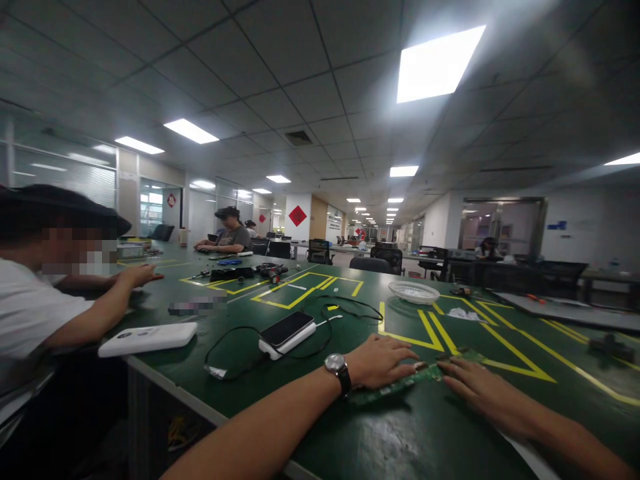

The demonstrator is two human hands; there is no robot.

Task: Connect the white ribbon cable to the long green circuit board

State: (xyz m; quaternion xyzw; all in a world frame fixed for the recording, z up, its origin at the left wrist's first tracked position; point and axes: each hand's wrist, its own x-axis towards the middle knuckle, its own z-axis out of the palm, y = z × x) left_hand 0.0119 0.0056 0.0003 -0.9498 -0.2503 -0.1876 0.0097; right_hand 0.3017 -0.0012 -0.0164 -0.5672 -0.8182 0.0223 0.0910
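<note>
Long green circuit board (425, 375) lies on the green bench (400, 440), long axis 8 to 2 o'clock. My left hand (383, 363) rests flat on its 9 o'clock half, fingers extended, gripping nothing. My right hand (475, 387), also flat and unclenched, touches the 3 o'clock end.

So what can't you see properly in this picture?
Head view only.
Green circuit board: partly under the left hand; parts too small.
Watch: dial too small to read.
Right hand: forearm cut off at the bottom-right corner.
Far tools: blurred, tiny.
</note>
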